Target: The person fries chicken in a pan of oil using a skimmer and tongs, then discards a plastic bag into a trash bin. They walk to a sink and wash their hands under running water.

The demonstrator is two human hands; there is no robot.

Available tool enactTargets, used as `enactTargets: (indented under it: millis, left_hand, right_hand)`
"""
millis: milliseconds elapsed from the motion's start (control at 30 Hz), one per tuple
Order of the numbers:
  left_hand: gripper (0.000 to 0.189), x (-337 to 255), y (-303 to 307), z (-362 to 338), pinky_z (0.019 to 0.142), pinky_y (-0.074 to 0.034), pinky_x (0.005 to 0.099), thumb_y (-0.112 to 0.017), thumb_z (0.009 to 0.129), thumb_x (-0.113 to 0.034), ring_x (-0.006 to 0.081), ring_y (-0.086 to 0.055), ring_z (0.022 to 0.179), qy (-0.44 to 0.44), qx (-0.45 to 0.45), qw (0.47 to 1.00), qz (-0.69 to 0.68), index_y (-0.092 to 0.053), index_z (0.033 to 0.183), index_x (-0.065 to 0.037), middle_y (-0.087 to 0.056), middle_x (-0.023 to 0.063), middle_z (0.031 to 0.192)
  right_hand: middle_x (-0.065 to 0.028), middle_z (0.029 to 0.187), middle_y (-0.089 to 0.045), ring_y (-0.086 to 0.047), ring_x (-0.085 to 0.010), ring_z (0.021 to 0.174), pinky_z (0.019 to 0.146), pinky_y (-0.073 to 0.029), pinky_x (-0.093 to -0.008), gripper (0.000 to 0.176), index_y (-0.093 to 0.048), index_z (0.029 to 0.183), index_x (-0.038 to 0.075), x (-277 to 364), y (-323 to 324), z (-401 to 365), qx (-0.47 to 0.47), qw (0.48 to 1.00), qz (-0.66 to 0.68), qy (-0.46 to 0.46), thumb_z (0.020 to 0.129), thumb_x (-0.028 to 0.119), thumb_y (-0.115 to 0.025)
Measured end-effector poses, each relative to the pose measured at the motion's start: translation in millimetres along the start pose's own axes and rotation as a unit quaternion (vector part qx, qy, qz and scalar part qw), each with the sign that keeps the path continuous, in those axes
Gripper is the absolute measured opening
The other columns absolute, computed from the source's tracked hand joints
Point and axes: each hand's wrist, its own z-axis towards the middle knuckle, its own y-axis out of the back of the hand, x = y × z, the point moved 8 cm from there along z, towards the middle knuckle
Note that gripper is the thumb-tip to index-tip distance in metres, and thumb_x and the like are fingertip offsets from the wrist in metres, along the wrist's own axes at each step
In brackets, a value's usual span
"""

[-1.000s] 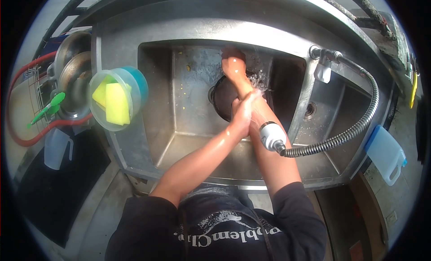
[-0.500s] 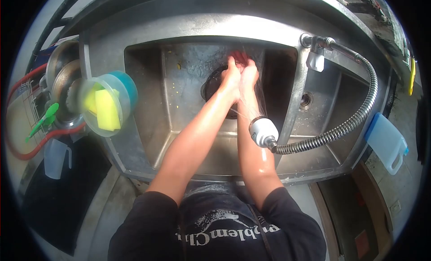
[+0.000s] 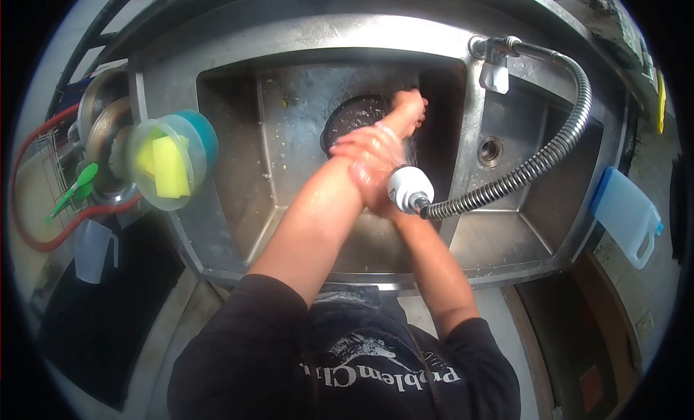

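My left hand (image 3: pixel 410 108) reaches over the steel sink basin (image 3: pixel 296 174), its fingers curled in and nothing visible in them. My right hand (image 3: pixel 369 154) is wrapped around my left forearm just below the wrist, and the skin there is wet. Beside that hand is the white spray head (image 3: pixel 410 189) on a coiled metal hose (image 3: pixel 535 163), with water running from it onto my arms. Partly behind my left wrist, a round black pan or bowl (image 3: pixel 343 120) with water in it lies in the basin.
Left of the basin is a clear tub (image 3: pixel 137 181) with yellow sponges (image 3: pixel 170 167), near a plastic jug (image 3: pixel 92 250) and a green-handled tool (image 3: pixel 76 192). On the right are a second basin with a drain (image 3: pixel 490 151), a tap (image 3: pixel 495 69) and a blue-white jerrycan (image 3: pixel 625 216).
My hands were together under the water, palms cupped. My right hand has slid back onto my left forearm, and my left hand has turned and curled. The spray head appears slightly higher and further left.
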Motion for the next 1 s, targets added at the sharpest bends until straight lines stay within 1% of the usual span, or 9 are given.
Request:
enactTargets:
  millis: [33, 133, 233, 300, 500, 633, 700, 800, 1000]
  left_hand:
    - [0.035, 6.5, 0.3, 4.9, 0.043, -0.043, 0.0373, -0.046, 0.098, -0.029, 0.0223, -0.058, 0.050, -0.005, 0.001, 1.000, 0.006, -0.064, 0.086, -0.001, -0.061, 0.0103, 0.067]
    - [0.045, -24.6, -0.5, -20.4, 0.097, -0.054, 0.0508, -0.053, 0.097, -0.029, 0.0452, -0.067, 0.112, -0.171, -0.051, 0.871, 0.457, -0.071, 0.104, 0.012, -0.069, 0.0347, 0.110]
    - [0.039, -38.3, -0.8, -83.9, 0.091, -0.056, 0.0519, -0.054, 0.097, -0.027, 0.0434, -0.071, 0.104, -0.266, -0.041, 0.776, 0.571, -0.074, 0.101, 0.006, -0.072, 0.0292, 0.105]
    - [0.034, -31.4, -13.9, -97.6, 0.099, -0.053, 0.0482, -0.055, 0.096, -0.025, 0.0370, -0.072, 0.106, -0.304, 0.045, 0.594, 0.743, -0.076, 0.107, 0.000, -0.075, 0.0226, 0.104]
    - [0.038, -13.7, 46.9, -163.2, 0.116, -0.040, 0.0446, -0.055, 0.094, -0.022, 0.0341, -0.060, 0.129, -0.446, 0.031, 0.408, 0.796, -0.070, 0.120, 0.000, -0.069, 0.0226, 0.125]
    - [0.052, 3.0, 76.3, -188.8, 0.128, -0.019, 0.0427, -0.048, 0.095, -0.024, 0.0281, -0.039, 0.149, -0.515, 0.007, 0.368, 0.774, -0.059, 0.139, 0.001, -0.052, 0.0169, 0.152]
    - [0.054, 0.6, 79.3, -196.3, 0.128, -0.018, 0.0435, -0.048, 0.095, -0.025, 0.0281, -0.035, 0.151, -0.488, -0.007, 0.340, 0.804, -0.058, 0.141, 0.002, -0.049, 0.0173, 0.154]
    - [0.056, -3.8, 81.7, -208.0, 0.128, -0.017, 0.0459, -0.050, 0.092, -0.023, 0.0329, -0.034, 0.151, -0.505, -0.044, 0.316, 0.802, -0.055, 0.141, 0.005, -0.047, 0.0218, 0.155]
    - [0.055, 39.2, 90.1, -194.9, 0.127, -0.020, 0.0467, -0.053, 0.089, -0.021, 0.0378, -0.040, 0.146, -0.488, -0.032, 0.293, 0.822, -0.058, 0.136, 0.007, -0.048, 0.0280, 0.150]
  right_hand:
    - [-0.0122, 0.115, -0.071, -0.062, -0.0361, 0.113, 0.103, -0.045, -0.0488, 0.032, -0.073, 0.111, 0.005, -23.4, 5.7, 2.4, 0.004, 1.000, -0.012, -0.028, 0.092, 0.026, -0.059]
    - [-0.0118, 0.096, -0.073, -0.066, -0.0341, 0.093, 0.092, -0.048, -0.0465, 0.025, -0.074, 0.096, 0.005, 15.9, 7.2, 16.8, -0.046, 0.997, 0.046, -0.030, 0.090, 0.025, -0.060]
    - [-0.0102, 0.092, -0.072, -0.066, -0.0305, 0.097, 0.091, -0.047, -0.0432, 0.018, -0.074, 0.093, 0.007, 31.0, 12.3, 11.5, -0.085, 0.995, 0.060, -0.010, 0.089, 0.021, -0.063]
    - [-0.0094, 0.094, -0.072, -0.066, -0.0299, 0.099, 0.094, -0.046, -0.0430, 0.018, -0.075, 0.094, 0.008, -36.4, 14.7, -11.6, -0.057, 0.997, -0.011, -0.043, 0.088, 0.021, -0.063]
    - [-0.0076, 0.098, -0.072, -0.062, -0.0308, 0.112, 0.108, -0.038, -0.0482, 0.018, -0.075, 0.091, 0.011, -82.0, 13.1, -2.0, -0.073, 0.967, -0.237, -0.056, 0.093, 0.022, -0.060]
    - [-0.0133, 0.104, -0.070, -0.067, -0.0300, 0.095, 0.090, -0.052, -0.0438, 0.020, -0.072, 0.101, 0.006, -152.4, -13.9, -23.5, -0.057, 0.958, -0.008, -0.279, 0.099, 0.022, -0.061]
    - [-0.0152, 0.104, -0.070, -0.069, -0.0213, 0.086, 0.078, -0.057, -0.0357, 0.019, -0.067, 0.112, 0.001, -151.7, -26.5, -41.0, -0.295, 0.812, 0.298, -0.405, 0.102, 0.017, -0.063]
    - [-0.0138, 0.098, -0.069, -0.069, -0.0161, 0.085, 0.078, -0.059, -0.0318, 0.022, -0.061, 0.118, -0.003, -109.1, -30.8, -33.4, -0.310, 0.746, 0.487, -0.331, 0.102, 0.013, -0.064]
    - [-0.0085, 0.071, -0.062, -0.065, -0.0170, 0.065, 0.065, -0.059, -0.0335, 0.029, -0.065, 0.097, -0.001, -120.8, -39.3, -51.4, -0.288, 0.765, 0.407, -0.409, 0.104, 0.027, -0.063]
